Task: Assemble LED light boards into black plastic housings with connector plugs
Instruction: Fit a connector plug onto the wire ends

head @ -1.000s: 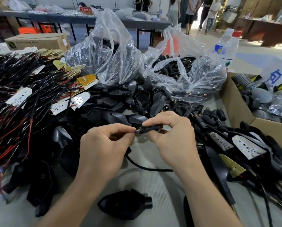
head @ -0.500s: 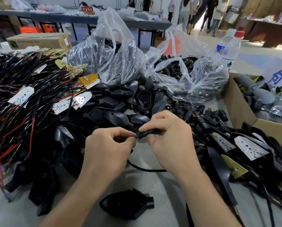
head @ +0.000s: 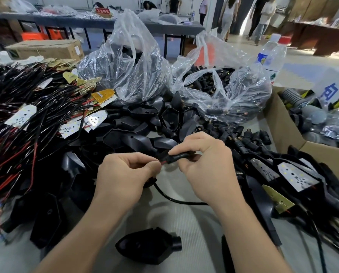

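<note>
A black connector plug lay roughly level at the middle, pinched in the right hand. Thin red and black wires at its left end were pinched by the left hand. A black cable looped just below them. One black housing lay alone at the near edge, its round collar pointing right. Empty housings were heaped just beyond the hands. White LED boards on red and black leads sprawled at the left. Loose plugs lay right of the heap. Boards seated in housings lay at the right.
</note>
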`<state>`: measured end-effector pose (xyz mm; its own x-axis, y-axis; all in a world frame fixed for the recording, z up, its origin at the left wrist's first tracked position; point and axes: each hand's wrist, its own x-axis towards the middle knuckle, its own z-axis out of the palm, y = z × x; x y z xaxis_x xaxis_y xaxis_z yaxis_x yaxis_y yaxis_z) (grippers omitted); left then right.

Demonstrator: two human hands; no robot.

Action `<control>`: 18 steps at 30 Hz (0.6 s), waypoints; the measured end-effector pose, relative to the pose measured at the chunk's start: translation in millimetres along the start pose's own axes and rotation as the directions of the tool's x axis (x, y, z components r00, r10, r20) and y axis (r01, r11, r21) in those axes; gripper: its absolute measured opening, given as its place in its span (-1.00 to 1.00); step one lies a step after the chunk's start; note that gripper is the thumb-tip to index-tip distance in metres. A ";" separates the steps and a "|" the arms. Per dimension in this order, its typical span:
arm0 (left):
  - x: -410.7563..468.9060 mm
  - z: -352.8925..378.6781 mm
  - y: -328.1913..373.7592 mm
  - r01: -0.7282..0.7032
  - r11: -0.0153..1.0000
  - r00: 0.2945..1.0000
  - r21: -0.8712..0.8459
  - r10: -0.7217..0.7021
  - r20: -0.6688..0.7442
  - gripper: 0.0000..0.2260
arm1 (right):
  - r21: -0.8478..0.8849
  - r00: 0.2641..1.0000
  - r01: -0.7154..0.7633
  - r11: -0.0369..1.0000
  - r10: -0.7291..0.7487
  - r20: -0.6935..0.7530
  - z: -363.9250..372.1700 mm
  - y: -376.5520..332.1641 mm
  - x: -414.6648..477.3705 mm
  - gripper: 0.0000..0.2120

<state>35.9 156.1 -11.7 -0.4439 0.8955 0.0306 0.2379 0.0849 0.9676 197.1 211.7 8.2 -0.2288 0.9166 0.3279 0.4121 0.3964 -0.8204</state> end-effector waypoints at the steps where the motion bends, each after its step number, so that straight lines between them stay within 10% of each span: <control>1: -1.2 0.2 0.3 -0.016 0.999 1.000 0.031 0.017 -0.012 -0.83 | -0.019 1.000 0.011 1.000 -0.011 0.025 0.5 -0.7 -0.4 -0.60; 12: -2.3 -4.5 -4.9 -0.152 0.983 0.986 0.103 0.158 -0.054 -0.78 | 0.084 0.992 -0.056 0.995 0.046 0.120 0.6 -1.5 -0.6 -0.63; 18: -1.4 0.1 1.1 -0.028 0.944 0.998 -0.328 0.010 -0.057 -0.84 | 0.302 0.983 -0.183 0.936 0.184 0.025 6.3 0.3 -1.4 -0.74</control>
<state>36.9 155.0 -10.7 -0.4905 0.8697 0.0542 -0.0459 -0.0879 0.9951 192.0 210.2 4.5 -0.1711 0.9723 0.1594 0.1610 0.1872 -0.9690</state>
